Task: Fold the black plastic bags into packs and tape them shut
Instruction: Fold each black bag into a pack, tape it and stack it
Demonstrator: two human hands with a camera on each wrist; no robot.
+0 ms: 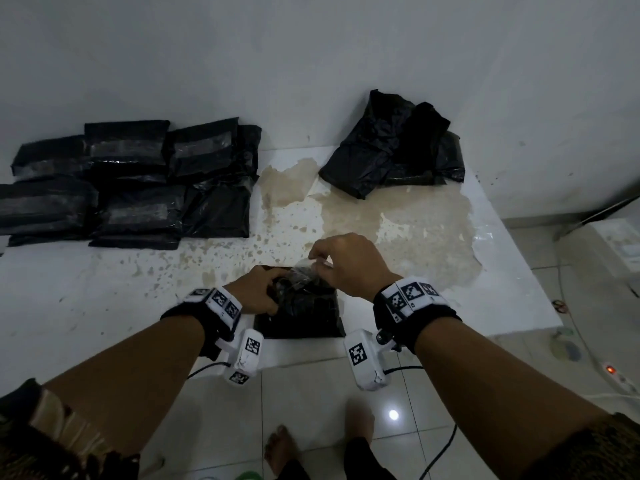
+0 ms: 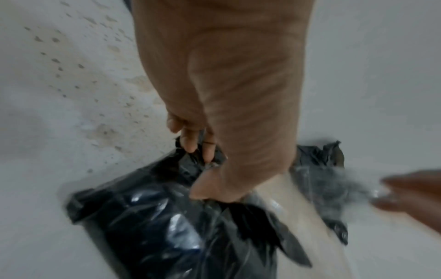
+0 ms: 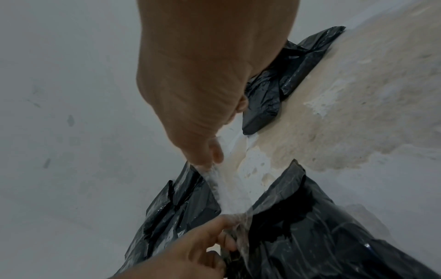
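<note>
A folded black bag pack (image 1: 301, 313) in clear film lies at the table's front edge. My left hand (image 1: 258, 289) grips its crumpled top, fingers and thumb curled into the plastic. The left wrist view shows that grip, my left hand (image 2: 201, 171) bunching the pack (image 2: 155, 217). My right hand (image 1: 322, 261) hovers just beyond the pack and pinches a strip of clear film. In the right wrist view my right hand (image 3: 212, 160) holds the clear film (image 3: 229, 192) stretched up from the pack (image 3: 310, 236). I cannot tell whether the film is tape or wrapper.
Several taped black packs (image 1: 138, 181) are stacked at the back left of the stained white table (image 1: 415, 271). A pile of loose black bags (image 1: 391, 154) leans on the wall at the back right. A power strip (image 1: 616, 372) with cables lies on the floor at right.
</note>
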